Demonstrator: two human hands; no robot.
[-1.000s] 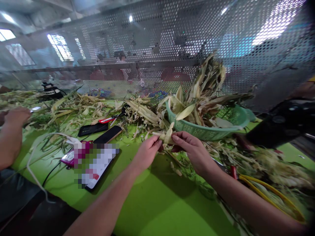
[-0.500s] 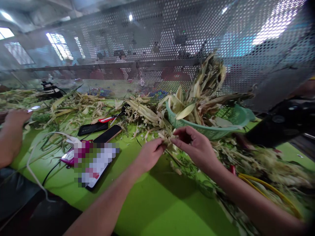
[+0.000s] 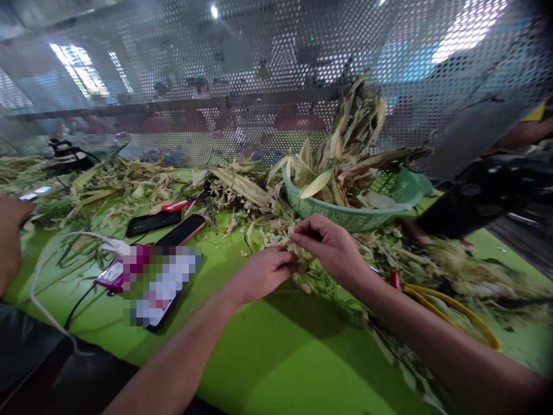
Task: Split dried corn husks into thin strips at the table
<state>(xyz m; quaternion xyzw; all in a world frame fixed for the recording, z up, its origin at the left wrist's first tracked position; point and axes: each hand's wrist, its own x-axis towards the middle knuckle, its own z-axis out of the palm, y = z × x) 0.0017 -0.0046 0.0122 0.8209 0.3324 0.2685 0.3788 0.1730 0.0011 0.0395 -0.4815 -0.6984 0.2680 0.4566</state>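
Observation:
Over the green table (image 3: 250,363) my left hand (image 3: 263,271) is closed in a pinch, thumb against the bent fingers. Close to its right, my right hand (image 3: 330,245) also pinches, fingertips pointing left. Whatever sits between the fingertips is too small or hidden to tell. Pale dry scraps of plant (image 3: 283,233) lie just behind the hands, and green shreds (image 3: 328,282) lie under the right one. Behind my right hand stands a green plastic basket (image 3: 337,212) with dry corn husks (image 3: 341,153) piled in it, some standing tall.
On the left lie a black phone (image 3: 153,223), a second phone (image 3: 185,230), a lit phone (image 3: 166,288), red-handled cutters (image 3: 179,204) and a white cable (image 3: 38,282). Another person's arm (image 3: 11,242) is at the far left. Yellow handles (image 3: 458,311) lie right; perforated metal mesh (image 3: 259,75) stands behind.
The view has shifted, moving the table things left and up. My hands have come closer together, and the pale piece seen between them earlier is now mostly hidden. Both remain pinched.

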